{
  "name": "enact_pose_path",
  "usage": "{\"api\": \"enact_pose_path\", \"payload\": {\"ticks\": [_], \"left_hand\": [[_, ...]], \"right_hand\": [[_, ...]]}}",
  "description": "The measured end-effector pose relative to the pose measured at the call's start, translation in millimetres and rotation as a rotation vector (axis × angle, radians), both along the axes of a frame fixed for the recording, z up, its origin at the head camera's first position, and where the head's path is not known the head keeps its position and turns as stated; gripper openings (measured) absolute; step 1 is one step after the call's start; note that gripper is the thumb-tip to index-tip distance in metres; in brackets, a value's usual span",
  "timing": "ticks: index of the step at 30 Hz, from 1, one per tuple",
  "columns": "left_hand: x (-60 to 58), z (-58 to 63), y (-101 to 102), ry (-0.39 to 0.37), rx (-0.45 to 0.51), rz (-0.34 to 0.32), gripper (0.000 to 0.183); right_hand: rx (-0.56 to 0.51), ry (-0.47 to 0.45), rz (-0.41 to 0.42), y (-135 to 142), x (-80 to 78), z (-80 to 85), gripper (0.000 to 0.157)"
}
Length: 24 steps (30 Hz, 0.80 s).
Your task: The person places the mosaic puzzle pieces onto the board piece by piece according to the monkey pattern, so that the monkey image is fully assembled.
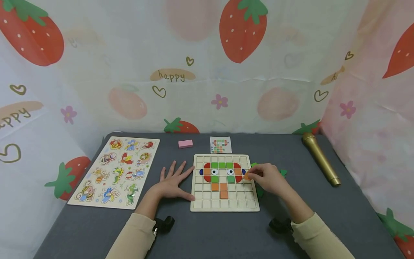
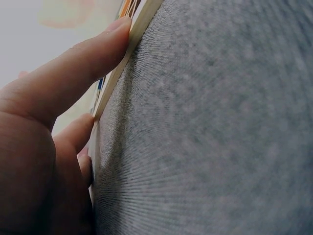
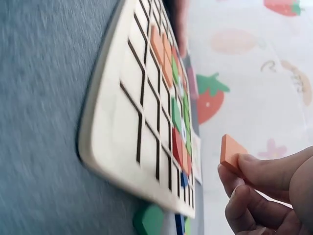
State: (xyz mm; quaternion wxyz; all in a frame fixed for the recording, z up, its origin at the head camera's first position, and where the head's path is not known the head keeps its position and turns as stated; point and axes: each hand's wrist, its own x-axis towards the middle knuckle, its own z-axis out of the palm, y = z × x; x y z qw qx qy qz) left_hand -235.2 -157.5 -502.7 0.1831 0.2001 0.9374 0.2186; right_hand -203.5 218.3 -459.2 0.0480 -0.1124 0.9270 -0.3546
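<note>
A wooden grid board lies in the middle of the table, partly filled with red, green, orange, blue and eye-printed tiles. My left hand is spread flat beside it, with the thumb and index fingertip touching the board's left edge; the left wrist view shows the thumb against that edge. Between thumb and fingers, my right hand pinches an orange square tile above the board's right side. Green tiles lie on the cloth near the right hand, some partly hidden by it. A small pattern card lies behind the board.
At the left lies an insect picture puzzle board. A pink block sits at the back. To the right is a gold microphone-shaped cylinder. A grey cloth covers the table, and a strawberry-print curtain hangs behind.
</note>
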Motion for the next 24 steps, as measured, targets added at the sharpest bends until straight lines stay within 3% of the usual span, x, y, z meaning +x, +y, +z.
{"api": "enact_pose_path", "payload": {"ticks": [9, 17, 24], "left_hand": [[-1.1, -0.2, -0.2, -0.009, -0.005, 0.000, 0.115], [-1.6, -0.8, -0.9, -0.003, 0.004, -0.006, 0.114], [-0.9, 0.3, 0.3, -0.010, 0.004, -0.003, 0.115]], "right_hand": [[-0.019, -0.031, 0.029, -21.7, 7.3, 0.2, 0.009], [-0.078, -0.053, 0.115, -32.5, 12.4, -8.0, 0.007], [-0.048, -0.053, 0.202, -44.4, 19.9, -16.1, 0.006]]}}
